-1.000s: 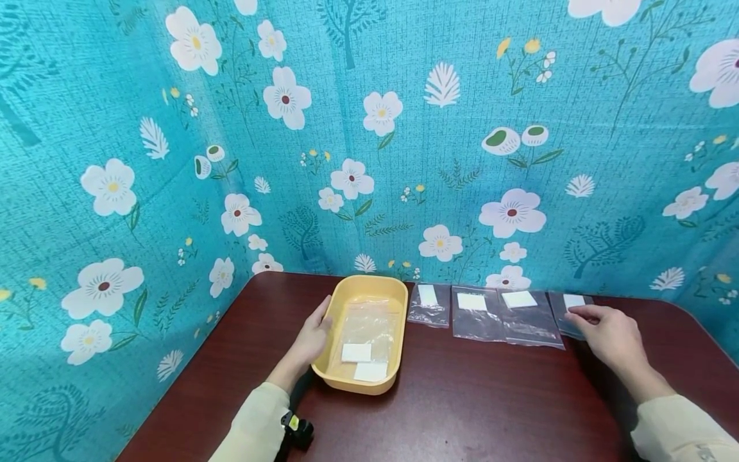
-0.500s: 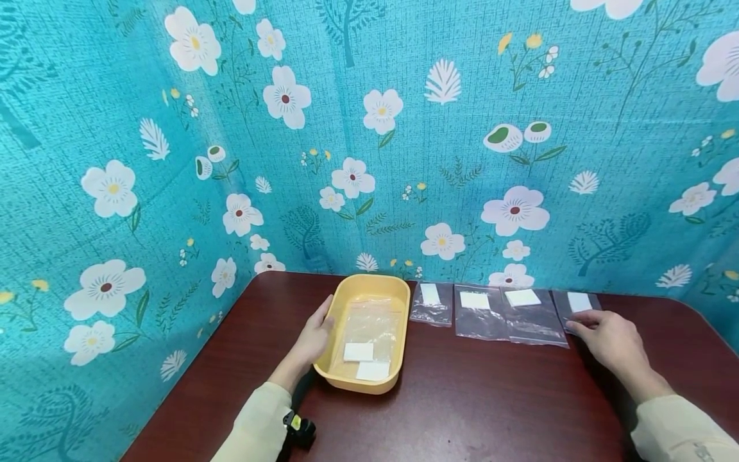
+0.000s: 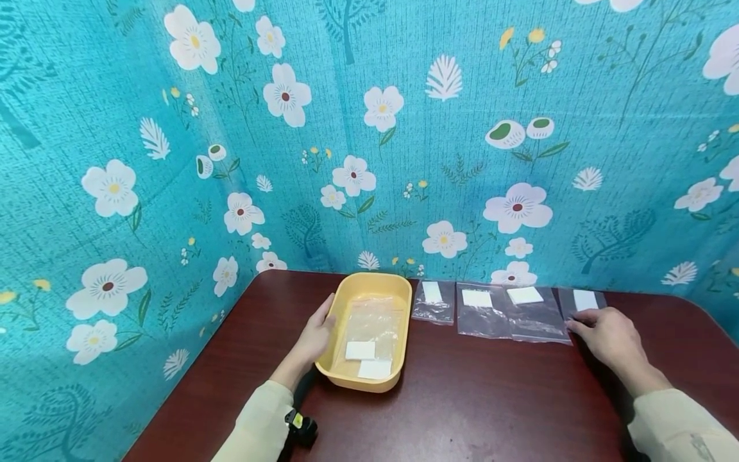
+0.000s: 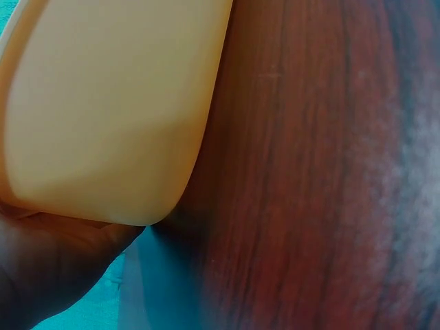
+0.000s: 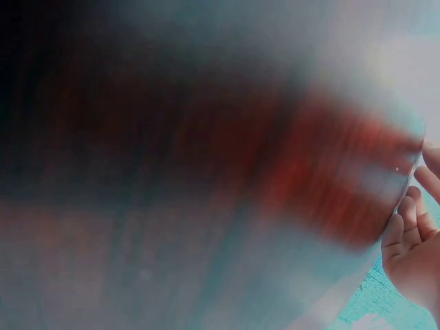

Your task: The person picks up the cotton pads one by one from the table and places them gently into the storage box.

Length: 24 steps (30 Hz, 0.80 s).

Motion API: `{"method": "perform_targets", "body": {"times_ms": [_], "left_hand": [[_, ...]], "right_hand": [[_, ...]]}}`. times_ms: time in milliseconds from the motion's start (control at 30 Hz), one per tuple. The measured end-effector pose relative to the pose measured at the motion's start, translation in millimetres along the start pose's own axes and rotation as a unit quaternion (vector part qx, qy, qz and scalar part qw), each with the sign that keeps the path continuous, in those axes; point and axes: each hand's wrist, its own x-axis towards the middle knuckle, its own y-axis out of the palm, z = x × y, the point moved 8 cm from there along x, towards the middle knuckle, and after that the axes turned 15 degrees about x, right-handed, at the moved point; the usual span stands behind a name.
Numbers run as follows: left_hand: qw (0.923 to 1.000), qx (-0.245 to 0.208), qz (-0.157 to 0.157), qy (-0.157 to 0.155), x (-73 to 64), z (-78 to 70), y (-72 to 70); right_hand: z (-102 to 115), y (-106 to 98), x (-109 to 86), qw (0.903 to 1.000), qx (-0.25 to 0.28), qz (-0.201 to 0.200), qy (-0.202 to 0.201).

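In the head view, my left hand [image 3: 314,330] grips the left side of a yellow plastic tray [image 3: 367,386]. The left wrist view shows the tray's outer wall [image 4: 110,110] with the hand [image 4: 55,268] against its end. Inside the tray lie clear zip bags [image 3: 375,321] with white rectangular pieces [image 3: 360,350]. At the far right, my right hand [image 3: 612,337] pinches the near edge of a small clear bag [image 3: 568,300] holding a white rectangular piece [image 3: 585,300]. The hand covers part of that bag. In the right wrist view, curled fingers [image 5: 412,234] meet the table's edge region; much is blurred.
Between the tray and my right hand, a row of clear bags lies along the table's back: a small one [image 3: 433,314], a second [image 3: 482,324] and a third [image 3: 537,324], each with a white piece. The dark red table [image 3: 491,398] meets a blue floral curtain [image 3: 404,160] behind.
The rightmost bag has shifted slightly to the right at its far end, and more of its white piece shows past my right fingers. The left hand and tray hold still; the head view moved slightly.
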Motion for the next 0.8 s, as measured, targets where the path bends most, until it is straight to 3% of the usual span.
{"method": "perform_targets", "body": {"times_ms": [300, 800], "left_hand": [[1.0000, -0.002, 0.002, 0.003, 0.8, -0.5, 0.9], [1.0000, -0.009, 0.000, 0.004, -0.1, -2.2, 0.9]], "right_hand": [[-4.8, -0.5, 1.7, 0.9994, 0.011, 0.003, 0.033], [-2.7, -2.5, 1.0, 0.9999, 0.003, -0.010, 0.013]]}}
